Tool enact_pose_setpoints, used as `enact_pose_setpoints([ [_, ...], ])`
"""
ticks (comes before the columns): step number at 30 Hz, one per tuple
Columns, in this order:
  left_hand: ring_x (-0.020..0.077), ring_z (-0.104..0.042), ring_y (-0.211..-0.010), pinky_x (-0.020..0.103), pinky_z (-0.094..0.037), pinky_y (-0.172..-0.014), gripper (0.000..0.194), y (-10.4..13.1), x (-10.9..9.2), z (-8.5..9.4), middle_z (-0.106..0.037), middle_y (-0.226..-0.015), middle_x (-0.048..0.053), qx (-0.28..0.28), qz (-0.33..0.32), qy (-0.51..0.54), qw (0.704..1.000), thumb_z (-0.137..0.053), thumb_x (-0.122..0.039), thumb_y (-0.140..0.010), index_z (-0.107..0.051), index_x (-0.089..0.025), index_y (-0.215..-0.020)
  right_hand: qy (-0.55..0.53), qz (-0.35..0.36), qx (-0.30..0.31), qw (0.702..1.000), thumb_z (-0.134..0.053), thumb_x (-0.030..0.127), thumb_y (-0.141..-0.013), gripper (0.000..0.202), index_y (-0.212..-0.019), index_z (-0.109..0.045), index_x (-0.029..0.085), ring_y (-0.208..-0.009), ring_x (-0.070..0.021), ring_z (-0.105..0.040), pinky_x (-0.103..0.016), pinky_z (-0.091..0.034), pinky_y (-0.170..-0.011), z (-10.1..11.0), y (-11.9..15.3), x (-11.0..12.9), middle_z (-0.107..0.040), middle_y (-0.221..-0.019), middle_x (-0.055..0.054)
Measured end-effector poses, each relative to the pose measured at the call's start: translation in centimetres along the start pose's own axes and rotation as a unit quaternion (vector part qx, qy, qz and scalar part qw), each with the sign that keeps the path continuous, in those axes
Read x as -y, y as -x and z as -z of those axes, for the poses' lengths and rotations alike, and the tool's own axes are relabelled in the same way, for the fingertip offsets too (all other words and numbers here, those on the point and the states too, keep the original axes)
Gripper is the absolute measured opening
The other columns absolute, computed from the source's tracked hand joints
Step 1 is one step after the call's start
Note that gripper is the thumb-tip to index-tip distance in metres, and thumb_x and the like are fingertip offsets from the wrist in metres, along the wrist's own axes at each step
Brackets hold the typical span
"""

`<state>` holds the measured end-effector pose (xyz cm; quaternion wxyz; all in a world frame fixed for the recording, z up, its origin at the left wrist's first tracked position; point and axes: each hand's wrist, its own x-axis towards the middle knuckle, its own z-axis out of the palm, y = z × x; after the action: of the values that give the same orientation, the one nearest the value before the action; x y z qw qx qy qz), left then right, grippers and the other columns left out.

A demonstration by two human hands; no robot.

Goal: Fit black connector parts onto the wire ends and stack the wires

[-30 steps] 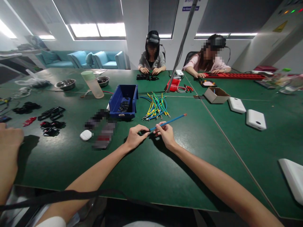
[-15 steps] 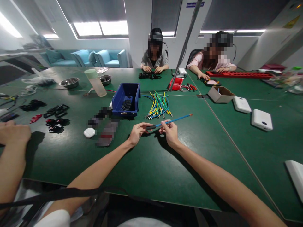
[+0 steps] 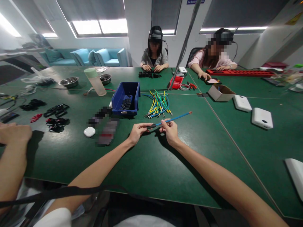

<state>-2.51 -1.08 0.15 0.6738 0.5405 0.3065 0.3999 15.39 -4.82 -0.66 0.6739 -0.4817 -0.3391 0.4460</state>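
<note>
My left hand (image 3: pixel 138 133) pinches a black sleeve (image 3: pixel 151 126) at the near left end of a blue wire (image 3: pixel 177 118). My right hand (image 3: pixel 169 130) is closed on that same wire, just right of the sleeve. The wire slants up to the right and ends in a copper-coloured tip (image 3: pixel 190 112). Both hands are held above the green table. Beyond them lies a bunch of yellow, green and blue wires (image 3: pixel 157 104) with ring terminals on their ends. Left of the bunch stands a blue bin (image 3: pixel 114 104) with small black pieces (image 3: pixel 126 103) inside.
At the left lie black parts (image 3: pixel 56 110), a white case (image 3: pixel 89 131) and another person's arm (image 3: pixel 14 135). A slanted metal pole (image 3: pixel 186 44) rises behind the wires. A cardboard box (image 3: pixel 221 93) and white devices (image 3: pixel 262 118) stand right. Two people sit across the table.
The view has shifted very slightly. Both hands keep nearly the same pose on the blue wire and its black sleeve.
</note>
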Motion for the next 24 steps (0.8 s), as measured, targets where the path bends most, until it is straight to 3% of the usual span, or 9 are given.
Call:
enact_pose_setpoints([
  [13, 0.0289, -0.062, -0.107, 0.041, -0.049, -0.090, 0.035, -0.2, 0.6, 0.8, -0.069, -0.110, 0.012, 0.015, -0.017, -0.052, 0.998, -0.056, -0.018, -0.069, -0.074, -0.014, -0.099, 0.005, -0.001, 0.037, 0.999, -0.074, 0.048, -0.071, 0.039, -0.085, -0.053, 0.019, -0.045, -0.0109, -0.054, -0.021, -0.043, -0.044, 0.2, 0.0, 0.0, -0.056, -0.056, 0.005],
  [19, 0.0274, -0.061, -0.108, 0.044, -0.041, -0.102, 0.035, 0.2, -0.3, 0.5, -0.068, -0.111, 0.010, 0.020, -0.044, -0.109, 0.993, -0.053, -0.018, -0.071, -0.074, -0.015, -0.100, 0.007, 0.001, 0.028, 1.000, -0.074, 0.047, -0.070, 0.038, -0.084, -0.054, 0.019, -0.044, -0.0103, -0.054, -0.019, -0.041, -0.042, 0.1, 0.0, 0.0, -0.055, -0.056, 0.005],
  [24, 0.0263, -0.061, -0.109, 0.044, -0.040, -0.104, 0.036, 0.6, -1.0, 0.1, -0.069, -0.110, 0.009, 0.021, -0.063, -0.145, 0.987, -0.051, -0.016, -0.071, -0.074, -0.015, -0.099, 0.010, -0.006, 0.022, 1.000, -0.075, 0.047, -0.069, 0.038, -0.083, -0.054, 0.018, -0.044, -0.0104, -0.054, -0.020, -0.042, -0.043, 0.1, 0.0, 0.0, -0.055, -0.056, 0.005],
])
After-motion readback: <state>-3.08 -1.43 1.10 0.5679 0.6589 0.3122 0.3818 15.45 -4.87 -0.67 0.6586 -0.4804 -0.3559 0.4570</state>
